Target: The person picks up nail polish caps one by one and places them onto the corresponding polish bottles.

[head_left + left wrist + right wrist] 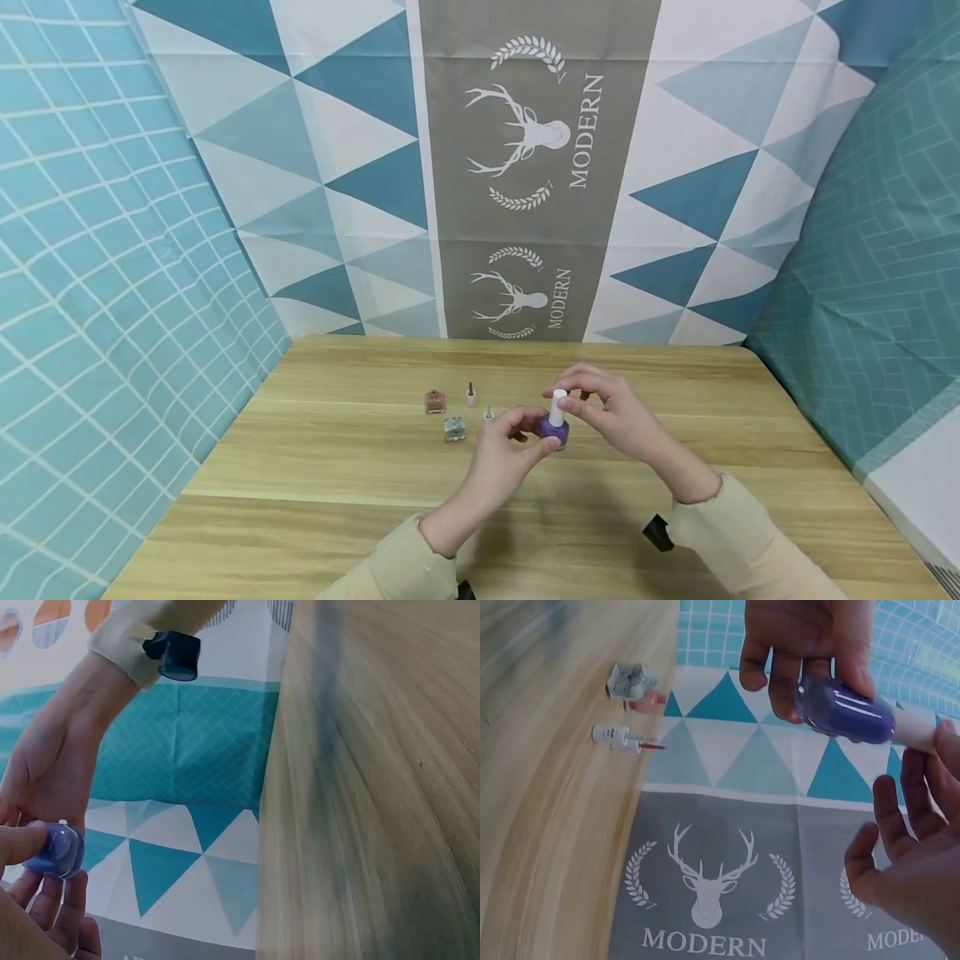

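A purple nail polish bottle (555,431) is held up over the table between both hands. My left hand (504,454) grips its glass body, thumb in front and fingers behind. With thumb and fingertips, my right hand (611,412) pinches the tall white cap (557,407), which sits on the bottle's neck. In the right wrist view the purple bottle (844,712) lies across the fingers of the left hand (810,637), and the right hand (915,847) has its other fingers loosely spread. The left wrist view shows the bottle's base (64,851).
Left of the hands stand a reddish-brown polish bottle (435,402) and a glittery pale one (454,429), both uncapped. Two white caps, one with a dark brush (471,395) and one with a pale brush (489,413), stand brush-up. A patterned cloth (517,167) hangs behind the wooden table (337,475).
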Action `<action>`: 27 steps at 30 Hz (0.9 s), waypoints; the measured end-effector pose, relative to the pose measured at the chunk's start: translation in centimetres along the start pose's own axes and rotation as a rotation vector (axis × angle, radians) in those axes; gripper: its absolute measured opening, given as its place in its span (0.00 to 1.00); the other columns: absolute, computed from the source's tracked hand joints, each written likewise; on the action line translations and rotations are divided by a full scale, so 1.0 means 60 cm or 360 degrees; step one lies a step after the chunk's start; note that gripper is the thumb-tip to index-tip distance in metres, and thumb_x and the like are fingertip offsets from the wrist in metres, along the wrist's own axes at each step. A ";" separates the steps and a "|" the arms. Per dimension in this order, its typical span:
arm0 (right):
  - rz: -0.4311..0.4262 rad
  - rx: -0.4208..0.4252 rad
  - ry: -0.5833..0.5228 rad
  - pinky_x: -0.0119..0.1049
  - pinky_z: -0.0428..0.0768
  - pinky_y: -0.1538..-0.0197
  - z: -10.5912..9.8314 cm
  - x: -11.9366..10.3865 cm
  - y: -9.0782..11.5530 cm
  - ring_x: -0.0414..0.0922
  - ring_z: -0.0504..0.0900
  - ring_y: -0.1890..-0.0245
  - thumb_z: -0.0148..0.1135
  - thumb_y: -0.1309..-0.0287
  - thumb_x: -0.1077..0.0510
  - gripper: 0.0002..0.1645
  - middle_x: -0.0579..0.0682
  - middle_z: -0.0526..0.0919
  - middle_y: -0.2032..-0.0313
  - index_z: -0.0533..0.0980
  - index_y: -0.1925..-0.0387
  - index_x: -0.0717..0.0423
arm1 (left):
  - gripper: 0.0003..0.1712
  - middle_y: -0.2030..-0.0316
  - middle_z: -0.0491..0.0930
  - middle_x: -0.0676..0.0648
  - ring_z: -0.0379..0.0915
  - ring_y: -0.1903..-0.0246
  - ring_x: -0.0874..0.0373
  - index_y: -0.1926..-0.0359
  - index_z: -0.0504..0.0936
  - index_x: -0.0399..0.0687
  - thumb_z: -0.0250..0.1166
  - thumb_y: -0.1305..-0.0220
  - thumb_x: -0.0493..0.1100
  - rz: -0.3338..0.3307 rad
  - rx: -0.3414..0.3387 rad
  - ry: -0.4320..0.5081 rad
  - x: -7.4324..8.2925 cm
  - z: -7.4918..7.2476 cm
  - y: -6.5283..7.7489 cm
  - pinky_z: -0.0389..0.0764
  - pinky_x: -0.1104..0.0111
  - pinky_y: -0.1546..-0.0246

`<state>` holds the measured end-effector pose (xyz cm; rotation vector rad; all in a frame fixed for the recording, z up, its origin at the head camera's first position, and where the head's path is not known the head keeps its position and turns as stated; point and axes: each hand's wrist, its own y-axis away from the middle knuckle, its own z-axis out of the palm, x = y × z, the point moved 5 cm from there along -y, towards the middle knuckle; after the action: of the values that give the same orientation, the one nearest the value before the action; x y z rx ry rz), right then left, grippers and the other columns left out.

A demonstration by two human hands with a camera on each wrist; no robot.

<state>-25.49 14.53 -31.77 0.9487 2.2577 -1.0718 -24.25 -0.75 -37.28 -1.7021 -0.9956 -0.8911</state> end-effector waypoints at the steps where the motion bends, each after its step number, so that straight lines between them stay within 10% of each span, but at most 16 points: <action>1: 0.0000 -0.0028 -0.0013 0.33 0.74 0.62 0.000 0.001 0.000 0.39 0.75 0.64 0.59 0.39 0.62 0.10 0.42 0.80 0.59 0.81 0.58 0.47 | 0.14 0.64 0.84 0.50 0.77 0.63 0.60 0.57 0.82 0.47 0.70 0.46 0.43 0.0004 0.0002 -0.0008 0.000 0.000 -0.001 0.76 0.64 0.61; 11: 0.0012 -0.0121 -0.0060 0.35 0.76 0.59 -0.020 0.003 -0.008 0.41 0.77 0.61 0.55 0.36 0.62 0.10 0.45 0.79 0.55 0.79 0.55 0.52 | 0.26 0.55 0.83 0.49 0.79 0.56 0.54 0.46 0.78 0.50 0.71 0.47 0.43 0.0030 -0.0032 0.0003 -0.001 -0.013 -0.009 0.73 0.66 0.56; 27: 0.0130 0.0025 0.0142 0.31 0.75 0.63 -0.093 0.043 -0.001 0.41 0.75 0.65 0.58 0.37 0.59 0.10 0.47 0.79 0.54 0.80 0.55 0.52 | 0.38 0.45 0.77 0.50 0.70 0.46 0.55 0.40 0.72 0.51 0.76 0.55 0.42 0.0145 0.0079 -0.0343 -0.047 -0.120 -0.015 0.70 0.55 0.49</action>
<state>-27.85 19.95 -30.17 1.1056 2.2631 -1.0324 -27.08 -7.97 -37.33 -1.8131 -1.0633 -0.6286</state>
